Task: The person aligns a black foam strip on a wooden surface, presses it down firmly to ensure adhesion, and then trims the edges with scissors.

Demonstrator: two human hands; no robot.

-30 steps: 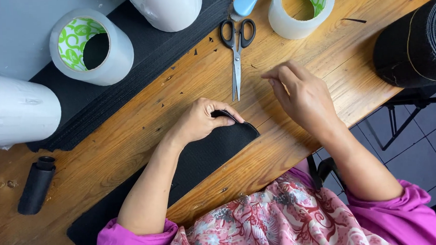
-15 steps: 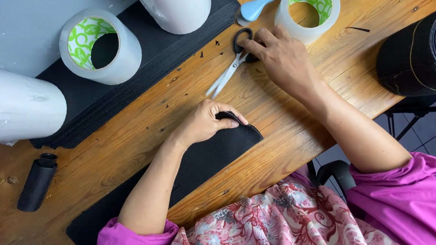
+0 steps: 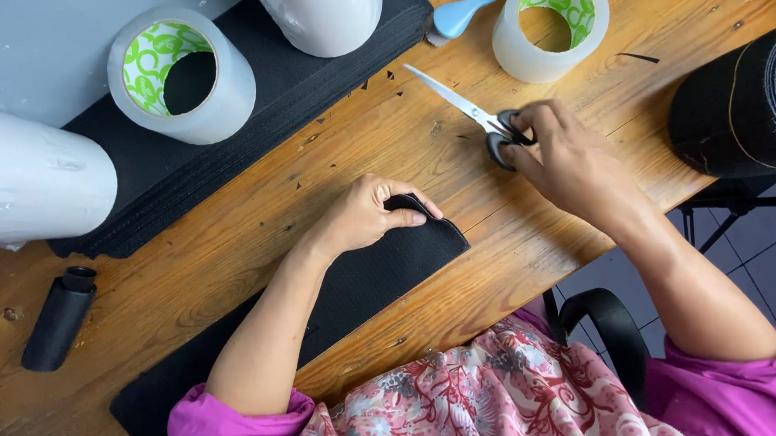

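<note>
Right hand: the right hand [image 3: 568, 153] now has its fingers [image 3: 536, 120] threaded into the black loops of the steel-bladed scissors [image 3: 480, 118], closed round the handles. A second ago this hand was empty, resting flat on the wood; half a second ago it was just reaching the scissors up by the tape roll.

Scissors: lifted from where they lay and swung round, so the shut blades now point up and left, towards the black stack. They sit nearer the middle of the wooden tabletop [image 3: 232, 251] than before.

Left hand: the left hand [image 3: 366, 215] has not shifted. Its fingers are curled, pinching up the rounded end of the long strip of black woven fabric [image 3: 381, 266], which lies flat from the near edge of the tabletop to the hand.

What that means: one hand keeps the fabric end raised while the other has taken up the cutting tool; blades and fabric are near but apart.

Round about: two clear tape rolls with green-patterned cores, one on the stack of black fabric sheets [image 3: 295, 82] at left [image 3: 181, 74], one at the top [image 3: 552, 23]; a pale blue plastic handle [image 3: 466, 14] beside that; white cylinders at left [image 3: 33, 185] and top [image 3: 327, 16]; a small black tube [image 3: 58, 318]; a big roll of black fabric [image 3: 741, 107] at right.
</note>
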